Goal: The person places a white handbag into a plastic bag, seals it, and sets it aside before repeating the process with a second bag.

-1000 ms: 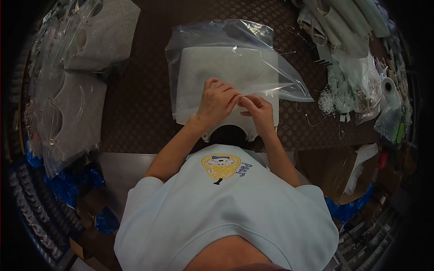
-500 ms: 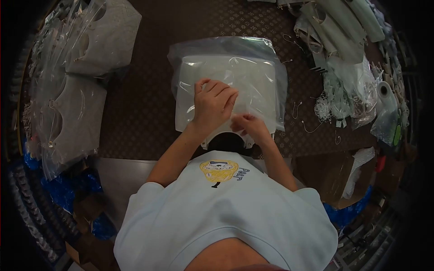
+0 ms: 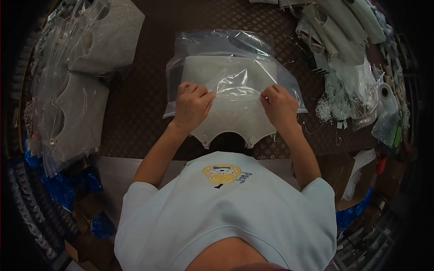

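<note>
A clear plastic bag point(image 3: 230, 40) covers the far part of a pale, flat handbag point(image 3: 230, 115) on the table in front of me. The handbag's curved cutout and small metal studs face my body, outside the plastic. My left hand point(image 3: 193, 104) pinches the near edge of the plastic bag on the left. On the right, my right hand point(image 3: 279, 106) pinches the same edge between thumb and fingers. Between the two hands the plastic is drawn across the handbag and shines with creases.
Wrapped pale handbags point(image 3: 83, 113) are stacked at the left. To the right lie more pale handbags point(image 3: 339, 31), a tangle of white strings point(image 3: 323, 110) and a plastic roll point(image 3: 386, 104). A cardboard box point(image 3: 325, 176) stands below the table's right front edge.
My hands have moved apart, from near the handbag's middle out to its sides. The plastic's mouth has spread wider, and more of the handbag's near part shows uncovered.
</note>
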Demonstrator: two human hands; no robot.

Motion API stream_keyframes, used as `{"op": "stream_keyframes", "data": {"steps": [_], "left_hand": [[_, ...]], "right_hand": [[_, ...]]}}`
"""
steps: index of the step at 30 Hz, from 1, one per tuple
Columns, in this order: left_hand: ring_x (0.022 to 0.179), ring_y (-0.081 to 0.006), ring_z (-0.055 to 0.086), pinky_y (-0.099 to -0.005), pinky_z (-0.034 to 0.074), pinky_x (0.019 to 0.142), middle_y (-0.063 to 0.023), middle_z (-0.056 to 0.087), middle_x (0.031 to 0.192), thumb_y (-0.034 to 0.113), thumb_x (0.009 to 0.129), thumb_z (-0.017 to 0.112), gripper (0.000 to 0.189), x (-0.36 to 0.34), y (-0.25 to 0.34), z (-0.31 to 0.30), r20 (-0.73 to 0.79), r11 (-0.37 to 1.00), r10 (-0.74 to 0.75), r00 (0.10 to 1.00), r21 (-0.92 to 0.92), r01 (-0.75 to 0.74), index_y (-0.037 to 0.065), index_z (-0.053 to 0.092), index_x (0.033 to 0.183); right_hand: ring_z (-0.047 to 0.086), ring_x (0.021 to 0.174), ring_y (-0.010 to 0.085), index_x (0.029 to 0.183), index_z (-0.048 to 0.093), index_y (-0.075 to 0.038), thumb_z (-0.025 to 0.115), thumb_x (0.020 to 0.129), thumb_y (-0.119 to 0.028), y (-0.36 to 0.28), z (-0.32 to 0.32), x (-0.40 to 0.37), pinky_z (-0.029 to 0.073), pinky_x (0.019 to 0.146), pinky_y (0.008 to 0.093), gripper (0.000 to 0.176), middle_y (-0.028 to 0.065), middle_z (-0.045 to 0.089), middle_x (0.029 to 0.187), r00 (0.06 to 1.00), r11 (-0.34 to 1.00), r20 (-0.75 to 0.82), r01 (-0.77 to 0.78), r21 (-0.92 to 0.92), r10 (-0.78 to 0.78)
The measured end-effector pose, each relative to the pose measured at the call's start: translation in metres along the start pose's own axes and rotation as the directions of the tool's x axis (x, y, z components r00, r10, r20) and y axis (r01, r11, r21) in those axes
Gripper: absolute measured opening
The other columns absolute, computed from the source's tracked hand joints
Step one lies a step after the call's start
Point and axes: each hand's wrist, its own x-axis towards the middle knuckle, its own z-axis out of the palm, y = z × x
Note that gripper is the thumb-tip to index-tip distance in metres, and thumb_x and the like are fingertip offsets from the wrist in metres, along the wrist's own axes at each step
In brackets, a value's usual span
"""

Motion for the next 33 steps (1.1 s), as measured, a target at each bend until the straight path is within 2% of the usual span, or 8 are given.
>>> {"op": "stream_keyframes", "data": {"steps": [13,17,19,20,24,27,31,33], "left_hand": [[0.081,-0.0218,0.054,-0.0391,0.038,0.077,-0.0047,0.056,0.084,0.018,0.085,0.052,0.021,-0.044,-0.099,-0.027,0.012,0.841,-0.436,0.9,0.362,0.403,0.01,0.061,0.103],[0.073,-0.0235,0.059,-0.0373,0.045,0.068,-0.011,0.062,0.089,0.027,0.092,0.038,0.034,0.006,-0.142,-0.028,0.514,0.585,-0.741,0.432,0.179,0.791,0.001,0.059,0.096],[0.067,-0.0189,0.059,-0.0311,0.046,0.061,-0.0114,0.062,0.091,0.029,0.093,0.037,0.036,0.037,-0.143,-0.043,0.229,0.518,-0.724,0.651,-0.442,0.732,-0.001,0.057,0.099],[0.063,-0.0165,0.059,-0.0281,0.045,0.056,-0.0114,0.062,0.091,0.029,0.093,0.038,0.036,0.059,-0.122,-0.061,-0.141,0.648,-0.669,0.73,-0.591,0.48,-0.002,0.056,0.101],[0.055,-0.0112,0.056,-0.023,0.043,0.047,-0.0095,0.062,0.091,0.029,0.093,0.041,0.035,0.055,-0.097,-0.06,-0.702,0.901,-0.345,0.623,-0.433,0.012,0.0,0.053,0.108],[0.061,-0.011,0.058,-0.0215,0.044,0.047,-0.0082,0.062,0.095,0.025,0.09,0.049,0.032,0.04,-0.109,-0.003,0.191,0.001,-0.85,0.491,-0.932,0.362,0.003,0.051,0.113],[0.072,-0.0139,0.061,-0.0226,0.048,0.053,-0.0079,0.061,0.1,0.024,0.089,0.053,0.033,0.043,-0.147,0.059,0.345,-0.293,-0.846,0.406,-0.938,0.186,0.005,0.05,0.115],[0.081,-0.016,0.061,-0.0248,0.05,0.059,-0.0077,0.059,0.103,0.023,0.087,0.056,0.033,0.053,-0.162,0.079,0.42,-0.416,-0.793,0.442,-0.903,0.11,0.005,0.05,0.114]], "right_hand": [[0.058,0.073,0.025,0.075,0.054,-0.011,0.063,0.073,-0.016,0.091,-0.026,0.018,0.045,0.058,0.0395,0.01,0.0041,0.057,0.075,0.962,0.94,-0.004,-0.268,-0.211,0.273],[0.06,0.069,0.0244,0.08,0.058,-0.01,0.058,0.08,-0.021,0.105,-0.011,0.06,0.046,0.061,0.0361,0.012,0.0058,0.061,0.072,0.927,0.878,-0.003,-0.356,-0.321,0.375],[0.061,0.066,0.0219,0.082,0.059,-0.009,0.057,0.082,-0.022,0.102,-0.022,0.072,0.046,0.061,0.0343,0.013,0.0067,0.061,0.07,0.939,0.87,-0.045,-0.334,-0.362,0.342],[0.06,0.065,0.0183,0.087,0.06,-0.007,0.053,0.086,-0.022,0.092,-0.04,0.079,0.047,0.06,0.0314,0.017,0.0048,0.061,0.069,0.935,0.964,-0.235,-0.264,0.042,0.266],[0.054,0.061,0.0095,0.103,0.058,-0.001,0.045,0.093,-0.024,0.1,-0.032,0.08,0.045,0.054,0.023,0.028,0.0015,0.059,0.071,0.615,0.812,-0.763,0.333,0.479,0.198],[0.058,0.067,0.0105,0.107,0.056,-0.002,0.046,0.093,-0.023,0.131,0.031,0.071,0.049,0.058,0.0228,0.027,0.0043,0.06,0.09,0.8,0.187,-0.089,-0.029,0.982,0.594],[0.061,0.082,0.0171,0.116,0.049,-0.005,0.047,0.092,-0.022,0.144,0.09,0.086,0.053,0.073,0.028,0.03,0.0062,0.058,0.106,0.797,-0.466,0.247,0.049,0.883,0.551],[0.06,0.089,0.0191,0.118,0.047,-0.006,0.048,0.091,-0.022,0.15,0.111,0.095,0.052,0.079,0.0311,0.032,0.007,0.056,0.111,0.816,-0.482,0.248,0.042,0.875,0.522]]}}
